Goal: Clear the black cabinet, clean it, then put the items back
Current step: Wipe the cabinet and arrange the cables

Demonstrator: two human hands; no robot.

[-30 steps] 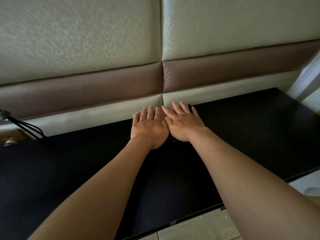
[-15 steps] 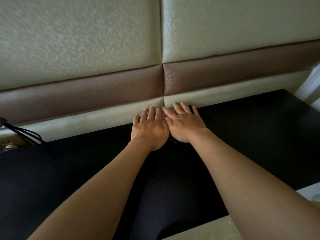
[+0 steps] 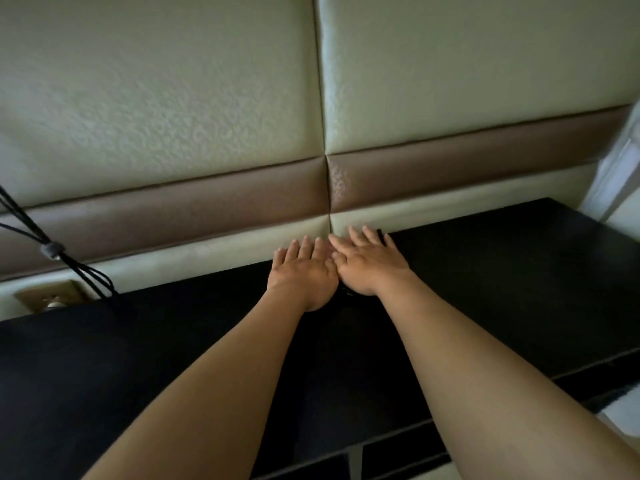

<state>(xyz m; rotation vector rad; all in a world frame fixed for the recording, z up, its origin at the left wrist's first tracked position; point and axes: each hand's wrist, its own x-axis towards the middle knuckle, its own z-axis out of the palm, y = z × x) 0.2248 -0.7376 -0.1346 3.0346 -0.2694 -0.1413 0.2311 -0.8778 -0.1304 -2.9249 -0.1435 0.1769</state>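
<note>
Black cabinet (image 3: 519,271) by padded wall (image 3: 173,98): left hand (image 3: 303,271) & right hand (image 3: 370,265) flat on top, fingers straight, w/o grip.

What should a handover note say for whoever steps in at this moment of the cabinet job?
Left hand: flat, fingers straight, pressing on the cabinet top near the wall.
Right hand: flat beside it, touching it.
Something dark peeks out under the hands, perhaps a cloth; too dark to tell.
Done: no items show on the top, so clearing looks finished.
Left: finish cleaning, then put the items back; none are in view.
Mind the cable at the left.
</note>
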